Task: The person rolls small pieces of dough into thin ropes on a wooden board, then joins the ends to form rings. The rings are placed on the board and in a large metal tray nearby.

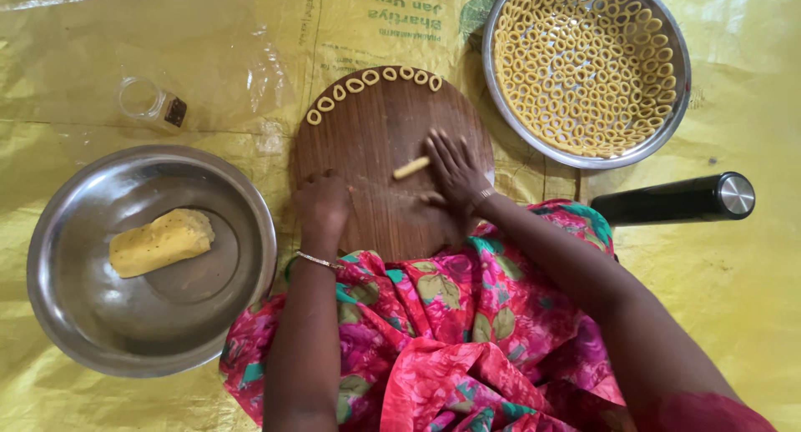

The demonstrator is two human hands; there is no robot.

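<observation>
The right hand (451, 170) lay flat, fingers spread, on a dough roll (410, 168) on the board (375, 140). The left hand (322, 203) rested curled beside it; whether it held anything, I couldn't tell.

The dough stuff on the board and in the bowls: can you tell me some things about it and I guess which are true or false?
1. The right hand lies flat on a short dough stick on the round wooden board. True.
2. The left hand holds a spoon. False: it rests closed on the board, with no tool in sight.
3. Small dough rings line the board's far edge. True.
4. The steel bowl on the person's left is full of rings. False: it holds one yellow dough lump.
5. The round steel tray holds many rings. True.
</observation>
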